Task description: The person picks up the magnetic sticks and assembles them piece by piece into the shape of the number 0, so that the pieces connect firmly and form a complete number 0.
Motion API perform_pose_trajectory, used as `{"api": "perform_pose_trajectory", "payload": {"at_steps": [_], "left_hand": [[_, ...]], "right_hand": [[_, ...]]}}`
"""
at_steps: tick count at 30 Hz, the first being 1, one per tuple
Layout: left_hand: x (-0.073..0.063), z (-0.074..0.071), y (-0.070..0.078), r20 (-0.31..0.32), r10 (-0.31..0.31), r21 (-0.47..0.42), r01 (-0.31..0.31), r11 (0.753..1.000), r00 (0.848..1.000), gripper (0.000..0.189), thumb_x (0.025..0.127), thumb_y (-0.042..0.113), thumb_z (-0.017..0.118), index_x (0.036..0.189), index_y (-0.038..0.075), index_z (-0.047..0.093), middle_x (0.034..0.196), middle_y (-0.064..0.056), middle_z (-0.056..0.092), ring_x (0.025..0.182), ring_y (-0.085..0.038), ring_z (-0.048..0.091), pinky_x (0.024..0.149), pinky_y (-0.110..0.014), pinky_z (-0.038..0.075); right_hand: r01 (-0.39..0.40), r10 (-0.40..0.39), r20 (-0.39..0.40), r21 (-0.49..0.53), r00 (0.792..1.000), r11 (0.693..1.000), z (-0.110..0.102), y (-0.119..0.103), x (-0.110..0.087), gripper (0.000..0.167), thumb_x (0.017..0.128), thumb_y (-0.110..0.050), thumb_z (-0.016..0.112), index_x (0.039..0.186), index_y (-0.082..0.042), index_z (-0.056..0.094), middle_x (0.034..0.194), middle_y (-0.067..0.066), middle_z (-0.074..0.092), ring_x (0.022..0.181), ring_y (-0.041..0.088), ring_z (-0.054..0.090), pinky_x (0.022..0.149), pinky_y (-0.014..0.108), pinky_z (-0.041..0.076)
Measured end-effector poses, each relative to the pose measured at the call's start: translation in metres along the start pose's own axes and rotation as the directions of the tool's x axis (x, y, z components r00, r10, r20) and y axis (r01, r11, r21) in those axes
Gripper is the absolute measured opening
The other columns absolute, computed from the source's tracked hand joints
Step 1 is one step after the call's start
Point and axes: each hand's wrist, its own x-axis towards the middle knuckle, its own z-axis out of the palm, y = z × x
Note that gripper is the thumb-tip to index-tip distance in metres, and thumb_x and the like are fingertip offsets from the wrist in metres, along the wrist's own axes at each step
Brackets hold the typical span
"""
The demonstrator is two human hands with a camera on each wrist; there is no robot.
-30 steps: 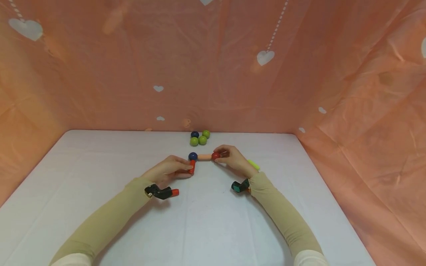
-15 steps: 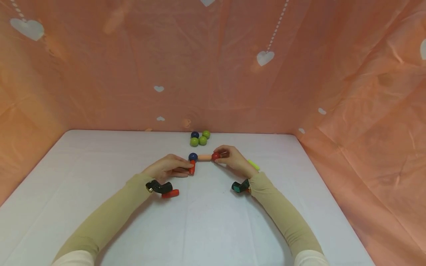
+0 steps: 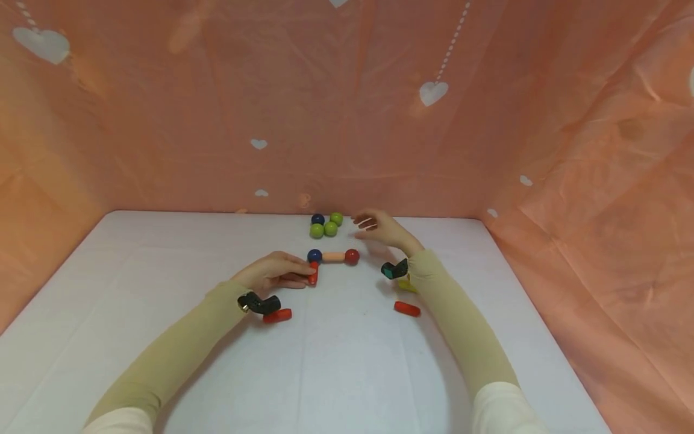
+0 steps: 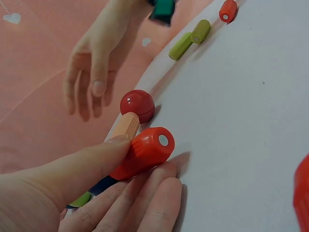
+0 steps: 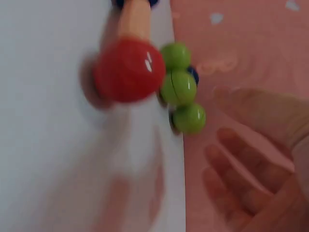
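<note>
The L-shaped piece lies at the middle of the table [image 3: 347, 361], built of two rods and two balls. Its peach rod [image 3: 333, 257] runs crosswise, left to right before the person, with a blue ball [image 3: 314, 256] at the left end and a red ball [image 3: 352, 257] at the right. From the blue ball, a red rod [image 4: 147, 152] points back toward the person, roughly square to the peach one; its near end shows a pale round disc.

The left hand [image 3: 276, 270] pinches this red rod, thumb on one side and fingers on the other. The right hand [image 3: 382, 229] hangs beyond the red ball, fingers loosely extended and thumb well apart from them.

Just past the piece, four balls sit clustered: three green balls [image 3: 330, 229] and a second blue ball [image 3: 318, 219]. Two more red rods lie nearer the person, one partly under the left wrist camera [image 3: 260, 303], the other beside the right forearm [image 3: 428, 283]. Between that last one and the right hand lie two rods close together, a lime rod [image 4: 181, 46] and an olive rod [image 4: 200, 31]. An orange cloth [image 3: 347, 120] with pale hearts hangs behind.
</note>
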Motion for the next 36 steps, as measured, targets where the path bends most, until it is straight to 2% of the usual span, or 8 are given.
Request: {"api": "perform_pose_trajectory", "payload": {"at_steps": [3, 6, 12, 18, 24, 32, 36], "left_hand": [[0.000, -0.001, -0.001, 0.013, 0.009, -0.004, -0.009, 1.000, 1.000, 0.032, 0.083, 0.013, 0.075, 0.110, -0.003, 0.068, 0.106, -0.017, 0.068, 0.091, -0.026, 0.068, 0.088, -0.038, 0.053], [0.000, -0.001, -0.001, 0.018, 0.009, -0.015, -0.008, 1.000, 1.000, 0.031, 0.083, 0.012, 0.075, 0.110, -0.003, 0.068, 0.106, -0.016, 0.068, 0.092, -0.025, 0.068, 0.088, -0.037, 0.052], [-0.001, -0.002, -0.001, 0.014, 0.016, -0.027, -0.016, 1.000, 1.000, 0.029, 0.085, 0.010, 0.072, 0.110, -0.005, 0.067, 0.106, -0.017, 0.068, 0.095, -0.026, 0.068, 0.088, -0.038, 0.053], [0.000, -0.002, 0.001, 0.004, -0.002, -0.007, 0.002, 1.000, 1.000, 0.031, 0.084, 0.009, 0.074, 0.110, -0.005, 0.066, 0.106, -0.018, 0.067, 0.096, -0.027, 0.067, 0.087, -0.037, 0.053], [0.002, -0.002, 0.003, -0.019, -0.035, 0.059, 0.036, 0.998, 0.999, 0.033, 0.082, 0.013, 0.077, 0.110, -0.004, 0.067, 0.099, -0.015, 0.069, 0.090, -0.025, 0.069, 0.084, -0.035, 0.054], [0.002, -0.005, 0.000, 0.036, 0.002, 0.038, -0.003, 0.999, 0.999, 0.033, 0.085, 0.011, 0.073, 0.113, -0.005, 0.066, 0.110, -0.017, 0.066, 0.098, -0.027, 0.066, 0.088, -0.038, 0.053], [0.001, -0.005, -0.001, 0.032, 0.012, 0.037, -0.013, 0.999, 0.999, 0.031, 0.085, 0.012, 0.073, 0.111, -0.004, 0.067, 0.110, -0.017, 0.066, 0.098, -0.027, 0.066, 0.087, -0.037, 0.053]], "right_hand": [[0.026, -0.027, -0.021, -0.065, 0.999, 0.998, -0.004, 0.001, 0.014, 0.050, 0.086, 0.004, 0.068, 0.130, 0.011, 0.047, 0.128, 0.028, 0.051, 0.118, 0.041, 0.049, 0.101, 0.049, 0.041], [0.016, -0.018, -0.017, -0.110, 1.000, 0.994, -0.005, 0.002, 0.026, 0.052, 0.087, 0.003, 0.066, 0.134, 0.008, 0.045, 0.132, 0.025, 0.049, 0.121, 0.038, 0.047, 0.103, 0.047, 0.039], [-0.031, 0.031, -0.001, -0.116, 1.000, 0.993, 0.001, 0.004, 0.042, 0.048, 0.089, 0.004, 0.063, 0.134, 0.002, 0.048, 0.133, 0.018, 0.051, 0.122, 0.033, 0.047, 0.105, 0.043, 0.039], [-0.015, 0.017, 0.025, -0.112, 1.000, 0.994, 0.010, 0.004, 0.050, 0.045, 0.088, 0.008, 0.060, 0.131, 0.004, 0.051, 0.131, 0.017, 0.053, 0.123, 0.030, 0.047, 0.104, 0.041, 0.039], [-0.029, 0.035, 0.048, -0.119, 0.998, 0.992, 0.020, 0.000, 0.058, 0.045, 0.086, 0.012, 0.058, 0.130, 0.003, 0.053, 0.130, 0.016, 0.054, 0.125, 0.029, 0.046, 0.106, 0.037, 0.037], [-0.054, 0.060, 0.039, -0.146, 0.997, 0.988, 0.026, -0.001, 0.062, 0.043, 0.086, 0.011, 0.058, 0.128, 0.003, 0.055, 0.129, 0.016, 0.056, 0.124, 0.028, 0.047, 0.107, 0.036, 0.037], [-0.084, 0.089, 0.037, -0.123, 0.995, 0.989, 0.027, 0.004, 0.062, 0.040, 0.088, 0.010, 0.058, 0.127, 0.001, 0.057, 0.126, 0.015, 0.057, 0.118, 0.027, 0.050, 0.104, 0.035, 0.040]]}}
